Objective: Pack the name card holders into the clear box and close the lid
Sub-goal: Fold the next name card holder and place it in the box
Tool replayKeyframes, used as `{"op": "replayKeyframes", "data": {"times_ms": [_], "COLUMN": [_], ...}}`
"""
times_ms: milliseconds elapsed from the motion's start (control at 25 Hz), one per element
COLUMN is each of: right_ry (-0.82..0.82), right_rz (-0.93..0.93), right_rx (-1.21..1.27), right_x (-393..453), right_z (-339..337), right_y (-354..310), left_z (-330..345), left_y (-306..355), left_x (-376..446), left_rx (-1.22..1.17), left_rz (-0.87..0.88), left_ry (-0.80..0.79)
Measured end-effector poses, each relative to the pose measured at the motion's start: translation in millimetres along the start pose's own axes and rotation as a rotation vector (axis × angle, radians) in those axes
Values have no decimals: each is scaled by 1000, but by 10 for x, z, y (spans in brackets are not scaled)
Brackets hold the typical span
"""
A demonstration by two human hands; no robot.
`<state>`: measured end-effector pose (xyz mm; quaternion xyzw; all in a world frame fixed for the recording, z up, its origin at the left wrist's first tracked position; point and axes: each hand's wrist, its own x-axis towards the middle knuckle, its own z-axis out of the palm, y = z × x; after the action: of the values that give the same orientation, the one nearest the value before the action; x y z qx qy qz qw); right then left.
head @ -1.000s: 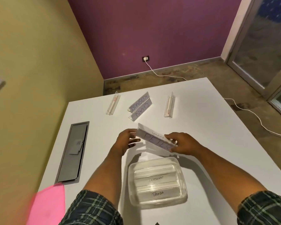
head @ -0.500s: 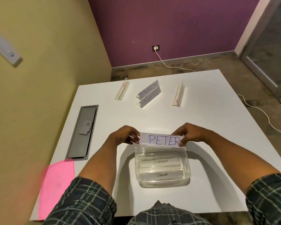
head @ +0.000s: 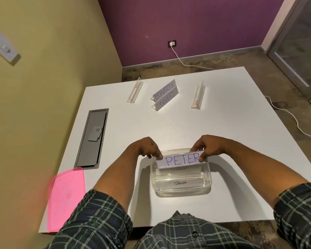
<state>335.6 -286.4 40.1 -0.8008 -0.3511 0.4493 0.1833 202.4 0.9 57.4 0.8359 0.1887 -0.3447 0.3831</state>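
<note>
A clear box [head: 208,184] stands open on the white table [head: 232,132] in front of me, with two card holders inside, the nearer one [head: 180,183] marked PANDA. Over its far edge I hold a holder [head: 180,160] marked PETER, tilted toward me. My left hand [head: 146,147] pinches its left end and my right hand [head: 207,147] pinches its right end. Farther back on the table lie two holders marked KOSAKSI [head: 163,91] and CHAN [head: 166,101], side by side, and two blank clear holders, one at the left [head: 135,90] and one at the right [head: 197,97].
A pink lid [head: 66,198] lies at the table's near left corner. A grey cable hatch [head: 92,139] is set into the table at the left. A yellow wall runs close along the left side. A white cable [head: 294,121] trails on the floor to the right.
The PETER holder came toward me and turned square with its name facing me, and now sits lower over the box's far edge. Both hands stayed on its ends.
</note>
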Motion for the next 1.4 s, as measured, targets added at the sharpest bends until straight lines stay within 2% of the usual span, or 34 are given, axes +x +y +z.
{"op": "replayKeyframes", "data": {"times_ms": [80, 280, 520, 680, 1120, 1240, 1400], "right_ry": [38, 130, 129, 132, 39, 39, 219], "right_rz": [-7, -82, -116, -114, -13, -72, -308], "right_rx": [-129, -567, -758, -899, -1013, -1052, -1044], "right_x": [22, 111, 175, 263, 406, 389, 348], "right_z": [82, 351, 633, 771, 740, 735, 655], "right_y": [-26, -53, -53, 9, -76, -51, -38], "left_z": [80, 260, 497, 531, 603, 535, 436], "left_y": [-17, 22, -23, -74, -114, -113, -89], "left_x": [48, 130, 145, 170, 211, 204, 208], "left_rx": [72, 566, 823, 850, 1025, 977, 855], "left_rz": [17, 14, 68, 90, 149, 185, 175], "left_ry": [-23, 178, 291, 306, 331, 307, 334]}}
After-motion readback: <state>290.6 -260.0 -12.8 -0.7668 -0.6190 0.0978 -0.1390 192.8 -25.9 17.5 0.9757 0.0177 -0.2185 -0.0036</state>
